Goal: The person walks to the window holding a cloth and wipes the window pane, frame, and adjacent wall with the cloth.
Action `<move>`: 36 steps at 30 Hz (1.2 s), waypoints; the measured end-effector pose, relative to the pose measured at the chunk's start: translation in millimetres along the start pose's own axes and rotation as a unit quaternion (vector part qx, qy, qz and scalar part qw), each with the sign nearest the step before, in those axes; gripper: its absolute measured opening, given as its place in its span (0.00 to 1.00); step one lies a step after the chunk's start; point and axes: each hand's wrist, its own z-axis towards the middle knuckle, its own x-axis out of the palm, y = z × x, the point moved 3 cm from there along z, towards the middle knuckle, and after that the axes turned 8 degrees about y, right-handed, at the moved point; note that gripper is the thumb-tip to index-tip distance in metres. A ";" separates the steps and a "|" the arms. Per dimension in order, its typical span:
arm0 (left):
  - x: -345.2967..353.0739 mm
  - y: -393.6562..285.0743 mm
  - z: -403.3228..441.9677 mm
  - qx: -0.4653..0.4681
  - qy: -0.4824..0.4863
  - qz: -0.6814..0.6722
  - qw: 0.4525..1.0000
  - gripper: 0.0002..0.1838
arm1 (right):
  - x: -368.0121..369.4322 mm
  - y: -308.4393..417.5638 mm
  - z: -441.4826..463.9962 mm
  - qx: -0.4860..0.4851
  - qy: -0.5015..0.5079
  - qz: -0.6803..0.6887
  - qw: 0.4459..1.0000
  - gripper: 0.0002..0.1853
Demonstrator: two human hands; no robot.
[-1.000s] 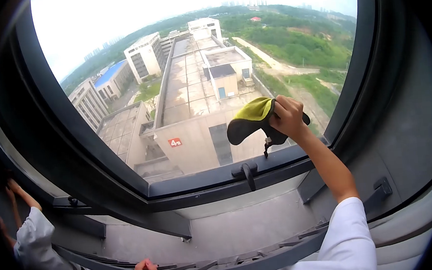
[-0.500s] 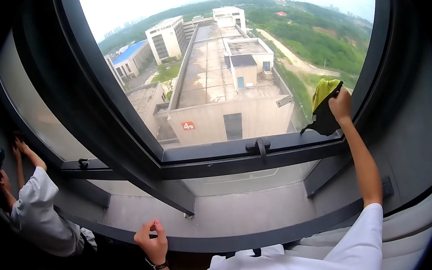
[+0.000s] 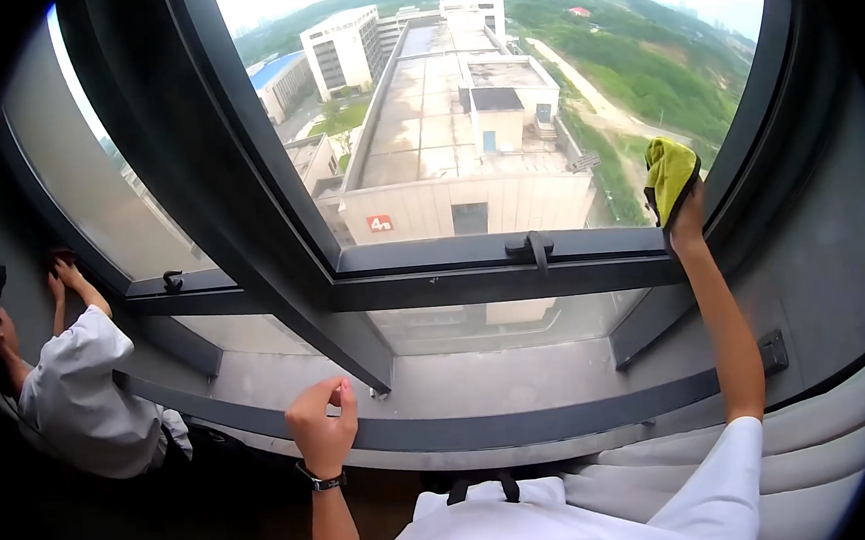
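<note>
While right hand (image 3: 688,220) clutches yellow cloth (image 3: 672,173), left hand (image 3: 323,426) pinches nothing visible | window pane (image 3: 516,104) beyond both: done, outstanding portions undeterminable

Below the window frame (image 3: 432,257) here, a pale grey ledge (image 3: 490,374) runs behind a dark rail (image 3: 544,423); on it, by the dark post (image 3: 342,344)'s lower end, sits a light speck (image 3: 378,395) too small to name.
</note>
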 end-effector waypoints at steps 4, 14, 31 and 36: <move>-5.2 -1.9 -1.2 0.001 -0.006 -0.003 1.000 0.03 | 114.3 -26.9 -14.3 -0.151 0.129 -0.430 0.881 0.16; -14.2 7.5 0.3 0.053 -0.036 -0.058 0.996 0.01 | 344.5 -126.4 -61.7 -0.258 0.391 -0.452 0.759 0.18; -22.3 17.2 -0.3 0.080 0.009 -0.116 0.990 0.04 | 319.4 -148.5 -82.2 -0.126 0.373 -0.560 0.729 0.19; -22.1 14.1 -3.1 0.098 0.041 -0.123 0.987 0.02 | 399.4 -175.8 -103.4 -0.204 0.395 -0.512 0.735 0.19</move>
